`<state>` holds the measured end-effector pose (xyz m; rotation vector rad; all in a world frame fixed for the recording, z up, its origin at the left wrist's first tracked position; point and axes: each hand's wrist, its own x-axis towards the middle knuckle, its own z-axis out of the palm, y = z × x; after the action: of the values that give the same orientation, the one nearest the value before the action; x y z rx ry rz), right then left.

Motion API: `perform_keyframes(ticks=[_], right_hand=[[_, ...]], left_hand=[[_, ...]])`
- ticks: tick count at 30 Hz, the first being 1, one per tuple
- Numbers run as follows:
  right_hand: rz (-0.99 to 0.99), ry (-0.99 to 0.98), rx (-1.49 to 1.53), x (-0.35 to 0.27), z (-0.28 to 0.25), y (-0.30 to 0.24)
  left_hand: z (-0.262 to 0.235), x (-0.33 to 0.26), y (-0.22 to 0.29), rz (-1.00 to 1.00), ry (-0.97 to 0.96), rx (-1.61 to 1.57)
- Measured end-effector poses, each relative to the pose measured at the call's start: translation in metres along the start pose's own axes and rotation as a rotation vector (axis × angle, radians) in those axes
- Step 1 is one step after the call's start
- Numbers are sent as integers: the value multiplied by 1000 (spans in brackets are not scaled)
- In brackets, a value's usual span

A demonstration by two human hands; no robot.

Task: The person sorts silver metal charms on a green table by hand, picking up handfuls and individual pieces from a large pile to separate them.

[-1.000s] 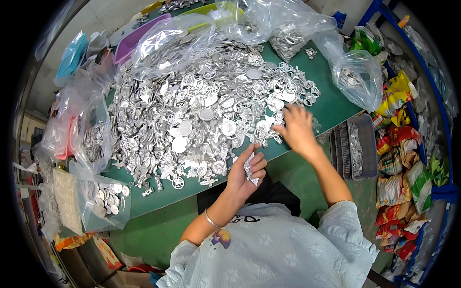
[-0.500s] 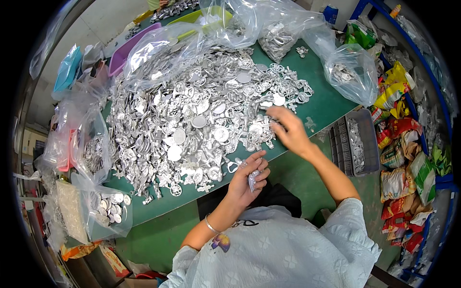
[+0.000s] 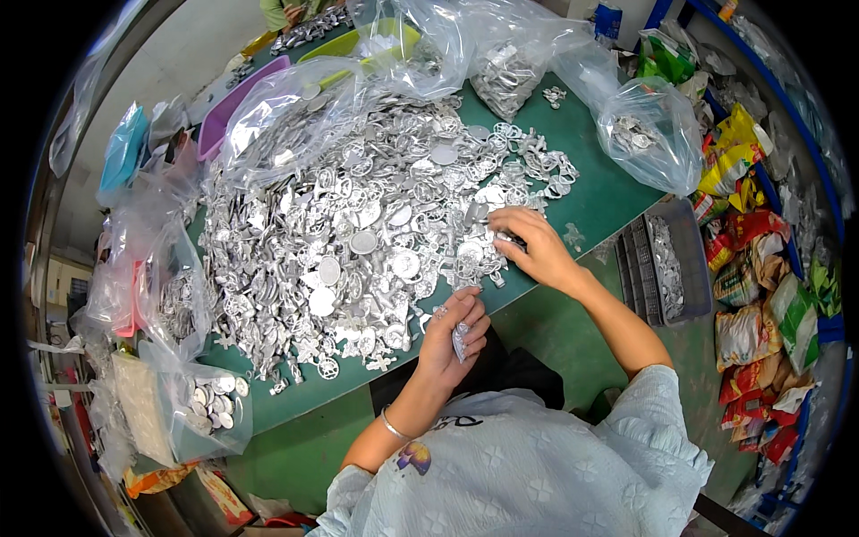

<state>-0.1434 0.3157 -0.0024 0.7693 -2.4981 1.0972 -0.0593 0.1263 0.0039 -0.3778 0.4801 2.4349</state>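
A wide heap of small silver-coloured metal castings [image 3: 358,215] covers much of the green table [image 3: 617,179]; flat discs, openwork rings and cross-like shapes show in it. My left hand [image 3: 454,338] is curled closed just off the table's near edge. Silver metal pieces [image 3: 460,342] show between its fingers; their exact shape is hard to make out. At the right side of the heap my right hand [image 3: 541,251] reaches in, its fingers bent around a small dark grey metal piece [image 3: 510,239], partly hidden by them.
Clear plastic bags of castings [image 3: 510,80] stand at the back; another bag [image 3: 215,403] holds discs at near left. Purple [image 3: 215,121] and lime-green tubs [image 3: 394,40] sit behind the heap. A grey crate [image 3: 689,268] and blue rack [image 3: 828,336] are at right. Another person [image 3: 286,13] is at the far side.
My right hand has lowered slightly toward the heap, and its fingers have closed around a dark metal piece. The left hand stays closed, shifted slightly. The whole view has tilted a little.
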Motion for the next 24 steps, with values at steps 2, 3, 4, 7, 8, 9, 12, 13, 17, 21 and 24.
perform_keyframes(ticks=[2,3,4,7,8,9,12,13,17,21,24], right_hand=[[54,106,109,2,-6,3],[78,158,164,6,-11,5],[85,269,105,13,-17,9],[226,305,40,42,-32,37],[234,286,-143,51,-30,55],[245,268,-328,55,-23,79],[350,88,-536,56,-7,82],[395,11,-547,54,0,74],[118,-51,-295,27,5,34],[-40,-112,-31,12,3,3],[-35,100,81,15,-8,11]], left_hand=[[0,0,1,-3,-22,-4],[1,-1,1,-2,-33,-7],[0,-1,2,10,-46,-14],[8,0,1,51,35,9],[26,1,0,68,138,51],[37,2,-1,81,238,96],[32,1,0,77,139,210],[24,1,3,56,67,155],[-2,3,9,-5,-75,12],[-3,7,8,-39,-69,-6],[-5,6,9,-44,-78,-13]])
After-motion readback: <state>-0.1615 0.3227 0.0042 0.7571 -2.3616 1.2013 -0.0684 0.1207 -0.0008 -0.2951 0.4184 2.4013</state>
